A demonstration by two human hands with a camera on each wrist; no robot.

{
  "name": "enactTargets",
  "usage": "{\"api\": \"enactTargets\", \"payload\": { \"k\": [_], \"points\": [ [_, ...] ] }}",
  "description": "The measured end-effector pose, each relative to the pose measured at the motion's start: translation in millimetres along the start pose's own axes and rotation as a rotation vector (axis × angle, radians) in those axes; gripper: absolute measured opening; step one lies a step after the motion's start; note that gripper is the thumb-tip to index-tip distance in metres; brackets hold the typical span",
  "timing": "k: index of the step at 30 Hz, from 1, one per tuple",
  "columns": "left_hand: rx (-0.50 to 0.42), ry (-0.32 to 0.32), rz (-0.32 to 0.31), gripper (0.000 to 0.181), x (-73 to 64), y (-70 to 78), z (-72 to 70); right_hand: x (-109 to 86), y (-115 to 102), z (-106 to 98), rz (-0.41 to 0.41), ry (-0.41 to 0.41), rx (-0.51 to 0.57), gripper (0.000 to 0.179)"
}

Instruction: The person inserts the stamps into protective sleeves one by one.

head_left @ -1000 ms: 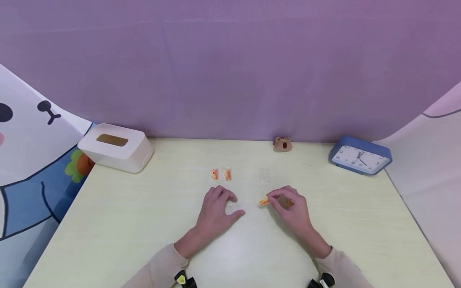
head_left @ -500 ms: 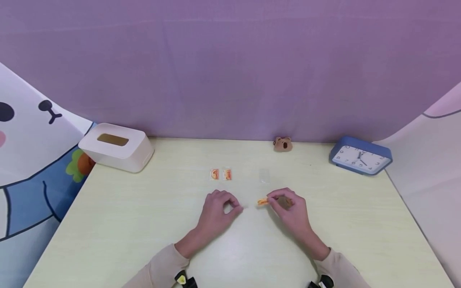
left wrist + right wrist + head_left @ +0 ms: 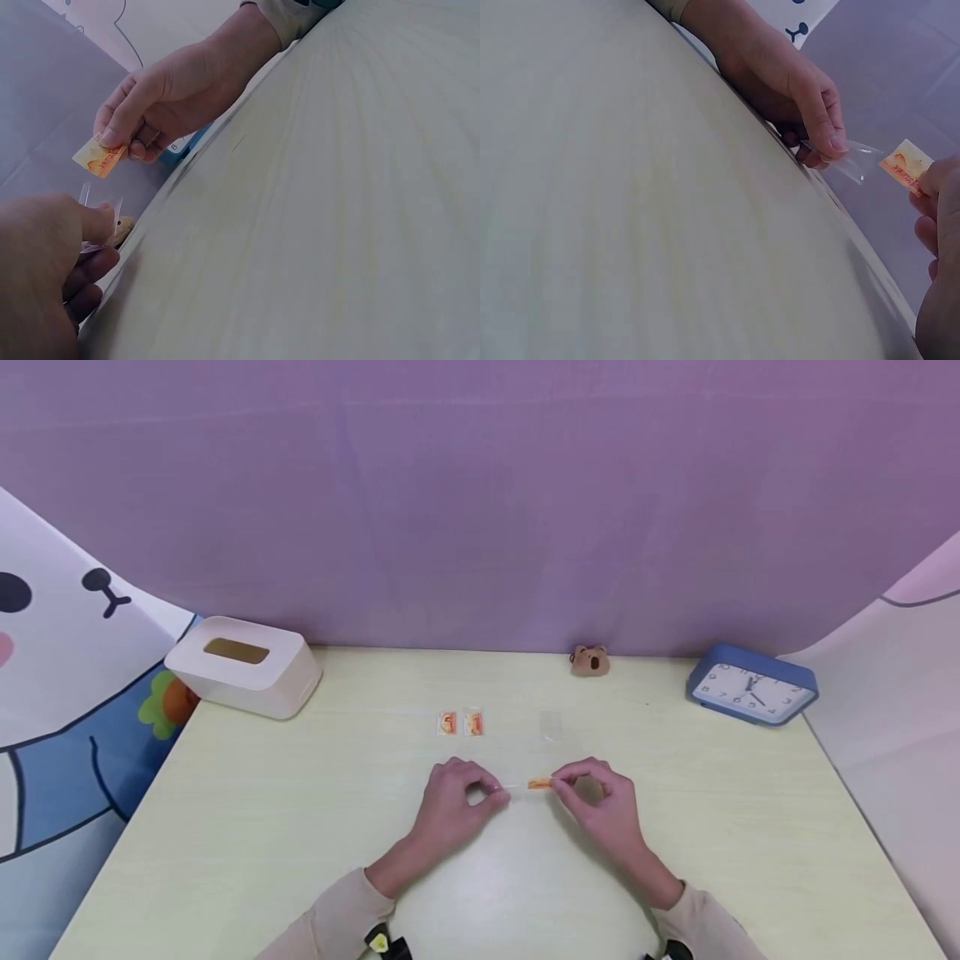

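Between thumb and fingers my left hand pinches a small clear plastic sleeve, seen best in the right wrist view. My right hand pinches a small orange and yellow printed card by one end. Card and sleeve face each other a short gap apart, above the middle of the table. Behind the left hand, two little orange-printed cards lie side by side in clear sleeves. Another clear sleeve lies flat behind the right hand.
A white tissue box stands at the back left of the table. At the back edge sits a brown koala-head trinket, and a blue clock stands at the back right. A purple cloth hangs behind.
My left thumb and fingers have come together on the clear sleeve, which now points right. My right hand has moved slightly left with the card, narrowing the gap.
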State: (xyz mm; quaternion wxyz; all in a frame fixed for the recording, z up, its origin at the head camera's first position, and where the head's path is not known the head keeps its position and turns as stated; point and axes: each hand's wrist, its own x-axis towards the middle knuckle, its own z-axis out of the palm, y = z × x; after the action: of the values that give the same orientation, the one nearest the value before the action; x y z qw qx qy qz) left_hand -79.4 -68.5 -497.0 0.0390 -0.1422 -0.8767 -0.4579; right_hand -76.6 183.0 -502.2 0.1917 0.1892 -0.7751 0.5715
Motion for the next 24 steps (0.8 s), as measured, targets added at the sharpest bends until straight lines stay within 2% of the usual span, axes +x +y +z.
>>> {"api": "enactTargets", "payload": {
  "k": [5, 11, 24],
  "points": [
    [0.012, -0.008, -0.010, 0.011, -0.2, 0.5, -0.2, -0.1, -2.0, 2.1, -0.033, 0.012, -0.008, 0.029],
    [0.001, -0.016, 0.008, 0.011, 0.4, -1.2, 0.3, 0.8, -3.9, 3.0, -0.045, 0.017, -0.011, 0.030],
    [-0.044, -0.027, 0.037, 0.011, 0.7, -2.0, -0.5, 0.0, -0.3, 5.7, -0.110, -0.032, -0.007, 0.032]
  ]
}}
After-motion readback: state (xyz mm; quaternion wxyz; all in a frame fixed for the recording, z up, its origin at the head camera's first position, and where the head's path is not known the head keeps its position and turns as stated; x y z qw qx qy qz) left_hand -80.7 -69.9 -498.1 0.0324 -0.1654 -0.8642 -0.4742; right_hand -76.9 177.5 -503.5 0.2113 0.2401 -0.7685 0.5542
